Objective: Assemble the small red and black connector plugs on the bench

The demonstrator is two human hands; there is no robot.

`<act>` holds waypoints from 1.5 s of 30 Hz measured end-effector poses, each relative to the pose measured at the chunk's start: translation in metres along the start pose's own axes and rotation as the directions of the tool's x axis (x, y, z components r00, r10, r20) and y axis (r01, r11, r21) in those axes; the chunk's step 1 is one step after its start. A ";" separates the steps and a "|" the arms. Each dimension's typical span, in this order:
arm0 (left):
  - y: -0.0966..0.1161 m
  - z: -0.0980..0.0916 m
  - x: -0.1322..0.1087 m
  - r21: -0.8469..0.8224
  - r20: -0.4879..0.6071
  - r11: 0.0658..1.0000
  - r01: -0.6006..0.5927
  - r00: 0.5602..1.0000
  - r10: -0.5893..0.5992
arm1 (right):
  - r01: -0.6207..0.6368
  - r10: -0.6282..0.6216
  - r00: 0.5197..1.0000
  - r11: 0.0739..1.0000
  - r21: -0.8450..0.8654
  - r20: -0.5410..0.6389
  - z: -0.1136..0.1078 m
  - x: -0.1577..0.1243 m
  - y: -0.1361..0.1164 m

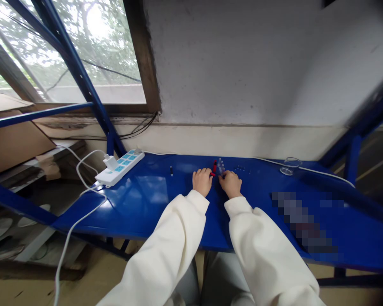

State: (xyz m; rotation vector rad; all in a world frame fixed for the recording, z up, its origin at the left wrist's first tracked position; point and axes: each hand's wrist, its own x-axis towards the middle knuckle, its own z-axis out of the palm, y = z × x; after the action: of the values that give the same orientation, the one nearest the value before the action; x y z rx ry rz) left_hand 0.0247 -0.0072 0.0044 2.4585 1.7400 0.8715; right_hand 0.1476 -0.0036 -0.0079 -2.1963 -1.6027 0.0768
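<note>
My left hand (202,182) is closed on the blue tabletop, and a small red piece (212,174) sticks out at its fingertips. Just beyond it stands another slim red piece (215,165), too small to name. My right hand (231,184) has its fingers curled together close to a cluster of small clear pieces (221,165); whatever lies between its fingertips is hidden. A few more tiny clear pieces (241,168) are scattered to the right of that cluster. To the left of my hands, a little dark, white-ended cylinder (171,171) stands alone.
On the left of the blue table (130,216) lies a white power strip (120,168) with a plug and trailing white cable (70,231). A clear round container (286,171) sits back right. A blurred-out object (303,223) lies front right. Blue metal posts flank the table.
</note>
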 end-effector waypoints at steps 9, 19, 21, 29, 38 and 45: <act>-0.004 0.002 0.001 -0.135 -0.044 0.991 0.006 0.999 -0.012 | -0.007 0.007 1.000 1.000 0.005 -0.001 0.000 0.002 0.000; -0.013 0.006 -0.001 -0.348 -0.190 0.937 -0.022 0.981 -0.048 | 0.011 -0.010 1.000 1.000 0.011 -0.004 0.000 0.002 0.001; -0.013 0.006 -0.001 -0.374 -0.202 0.927 -0.021 0.978 -0.060 | 0.006 -0.006 1.000 1.000 0.014 0.004 0.000 0.003 0.001; -0.011 -0.001 0.000 -0.433 -0.246 0.901 -0.028 0.965 -0.088 | 0.072 -0.072 0.996 0.997 -0.003 0.056 -0.008 -0.003 -0.004; -0.014 0.001 0.001 -0.408 -0.249 0.910 -0.066 0.968 -0.041 | 0.148 -0.146 0.985 0.989 -0.020 0.089 -0.009 -0.007 -0.010; -0.018 0.009 0.000 -0.381 -0.155 0.924 -0.020 0.987 -0.043 | 0.158 -0.154 0.982 0.987 -0.028 0.106 -0.010 -0.009 -0.011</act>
State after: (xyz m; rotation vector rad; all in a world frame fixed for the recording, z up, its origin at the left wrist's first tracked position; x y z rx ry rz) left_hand 0.0130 0.0023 -0.0089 2.1725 1.4482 1.2995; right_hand 0.1378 -0.0124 0.0037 -2.1159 -1.8409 0.1185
